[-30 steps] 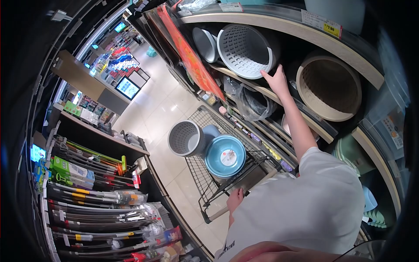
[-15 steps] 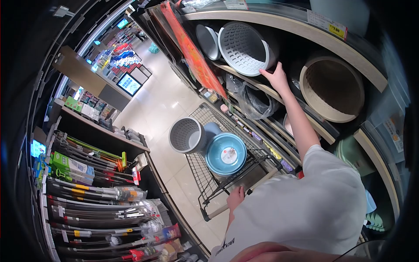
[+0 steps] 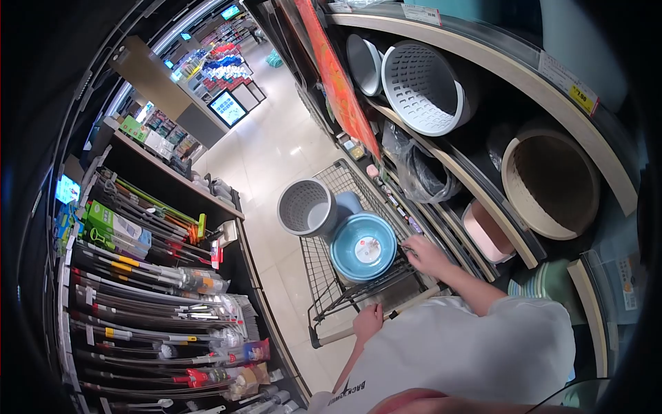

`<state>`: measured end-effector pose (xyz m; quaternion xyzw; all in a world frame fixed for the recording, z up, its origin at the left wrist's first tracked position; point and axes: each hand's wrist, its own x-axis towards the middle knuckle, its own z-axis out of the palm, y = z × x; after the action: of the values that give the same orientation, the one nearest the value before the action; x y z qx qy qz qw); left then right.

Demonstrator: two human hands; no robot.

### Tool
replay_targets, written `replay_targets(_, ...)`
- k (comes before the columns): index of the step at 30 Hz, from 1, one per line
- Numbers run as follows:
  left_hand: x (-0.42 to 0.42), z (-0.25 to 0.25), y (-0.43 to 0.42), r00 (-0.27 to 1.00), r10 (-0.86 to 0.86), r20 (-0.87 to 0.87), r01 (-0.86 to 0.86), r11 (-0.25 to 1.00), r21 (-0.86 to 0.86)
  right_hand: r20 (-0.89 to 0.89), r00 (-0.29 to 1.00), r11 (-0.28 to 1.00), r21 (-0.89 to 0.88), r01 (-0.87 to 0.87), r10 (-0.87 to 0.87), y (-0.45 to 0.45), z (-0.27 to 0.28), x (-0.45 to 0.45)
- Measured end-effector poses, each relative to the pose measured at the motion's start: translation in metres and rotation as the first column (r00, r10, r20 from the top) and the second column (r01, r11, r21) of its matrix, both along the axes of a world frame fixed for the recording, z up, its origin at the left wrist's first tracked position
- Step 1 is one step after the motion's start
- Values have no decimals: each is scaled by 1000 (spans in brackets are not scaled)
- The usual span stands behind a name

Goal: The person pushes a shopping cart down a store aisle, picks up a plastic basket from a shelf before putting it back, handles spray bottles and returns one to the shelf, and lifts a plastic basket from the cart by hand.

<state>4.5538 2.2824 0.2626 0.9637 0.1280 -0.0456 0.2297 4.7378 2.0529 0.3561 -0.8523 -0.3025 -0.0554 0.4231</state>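
My left hand (image 3: 367,321) is closed round the shopping cart's handle (image 3: 409,302). Fingers slightly bent and apart, my right hand (image 3: 429,258) is over the cart's right side, near a blue plastic basin (image 3: 343,259), and holds nothing. The basin sits in the shopping cart (image 3: 318,295) with a round label on its bottom. Beside it, a grey perforated basket (image 3: 305,206) leans out over the cart's left edge. Between them, a blue-grey item (image 3: 349,202) shows only in part.
On the right-hand shelf stand a light grey perforated basket (image 3: 426,114), a beige bin (image 3: 512,165) and, lower, a pink container (image 3: 476,231). Mops and brooms (image 3: 152,303) line the left rack. Ahead, a tiled aisle floor (image 3: 276,155) leads to a lit screen (image 3: 227,108).
My right hand has let go of the light grey basket on the shelf and come down beside the blue basin. The view has shifted a little.
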Motion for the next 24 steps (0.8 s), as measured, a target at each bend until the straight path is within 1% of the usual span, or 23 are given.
replay_targets(1, 0, -2, -1, 1000, -1, 24, 0, 1000, 25, -40, 998, 998, -37, -58, 57, 2, -21, -12)
replay_targets(2, 1, -4, -1, 1000, 7, 6, -8, 1000, 19, -89, 990, 990, -72, -120, 114, 2, -36, -22)
replay_targets(4, 5, -8, 0, 1000, -5, -1, 5, 999, 33, -160, 978, 974, -158, -162, 136, -1, -65, -36)
replay_targets(5, 7, 4, -5, 1000, 14, -10, -14, 999, 46, -178, 973, 966, -189, -178, 145, -5, -78, -39)
replay_targets(6, 7, -2, -4, 1000, 6, -1, -6, 999, 48, -206, 966, 961, -193, -200, 160, -9, -90, -42)
replay_targets(8, 10, -7, -5, 1000, 19, 2, -19, 999, 34, -217, 961, 918, -318, -237, 172, -16, -107, -41)
replay_targets(9, 12, -6, -6, 1000, 28, -13, -28, 999, 30, -187, 961, 928, -275, -250, 203, -17, -113, -37)
replay_targets(10, 14, -3, -8, 999, 38, -28, -37, 999, 27, -210, 952, 921, -275, -276, 223, -18, -112, -35)
replay_targets(12, 19, -3, -11, 998, 59, -33, -58, 998, 28, -190, 962, 929, -277, -243, 195, -17, -105, -28)
replay_targets(13, 20, -4, -12, 998, 55, -14, -55, 998, 28, -158, 967, 940, -248, -235, 200, -17, -108, -27)
replay_targets(14, 24, -4, -13, 999, 49, 7, -49, 998, 29, -174, 962, 937, -245, -249, 210, -18, -107, -24)
replay_targets(15, 27, -4, -15, 997, 66, -33, -64, 997, 40, -170, 962, 943, -222, -247, 212, -20, -106, -20)
replay_targets(17, 36, -1, -18, 996, 84, -37, -83, 996, 38, -148, 966, 953, -185, -238, 213, -22, -104, -10)
replay_targets(18, 40, -1, -20, 995, 93, -28, -92, 995, 37, -162, 962, 950, -185, -250, 222, -22, -103, -6)
replay_targets(20, 47, -6, -21, 994, 105, -43, -103, 994, 42, -127, 974, 960, -183, -210, 189, -21, -101, 2)
replay_targets(22, 55, -5, -22, 995, 101, -4, -100, 994, 49, -138, 970, 953, -203, -226, 200, -21, -98, 10)
replay_targets(24, 64, -3, -19, 993, 104, -52, -102, 993, 52, -80, 980, 955, -223, -198, 184, -18, -98, 18)
